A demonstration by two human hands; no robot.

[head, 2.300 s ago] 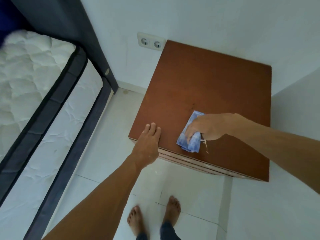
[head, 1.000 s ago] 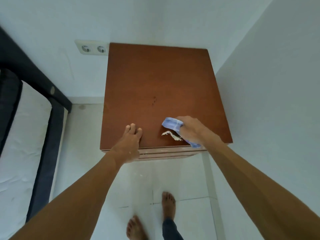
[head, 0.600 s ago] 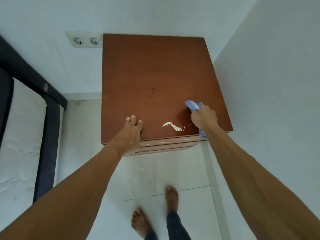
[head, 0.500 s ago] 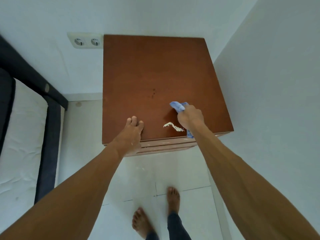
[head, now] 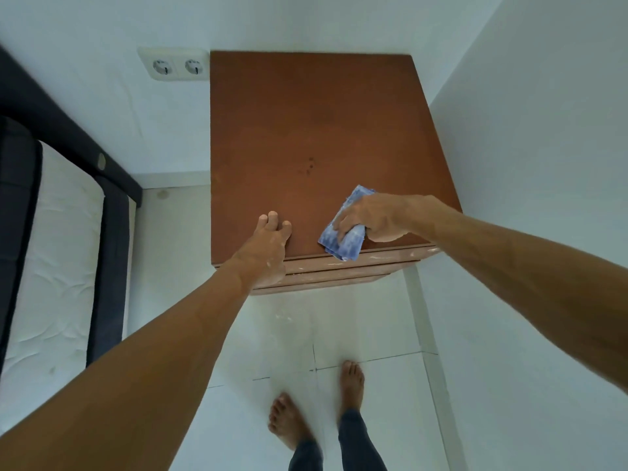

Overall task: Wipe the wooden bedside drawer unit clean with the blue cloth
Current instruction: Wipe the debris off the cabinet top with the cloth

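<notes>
Right hand (head: 377,219) has fingers curled round the bunched blue cloth (head: 343,244) at the wooden drawer unit's (head: 306,124) front edge, overhanging it, likely sweeping dust off; left hand (head: 268,248) lies flat, fingers straight, empty, on the unit's front-left, probably bracing it.

Single head view, wide-angle, steeply downward over drawer unit (head: 306,124), close; own feet (head: 350,382) at bottom edge.

drawer unit (head: 306,124) top open toward the back, back wall (head: 306,22) behind, side wall (head: 543,164) along its right, bed frame (head: 112,205) far left
</notes>
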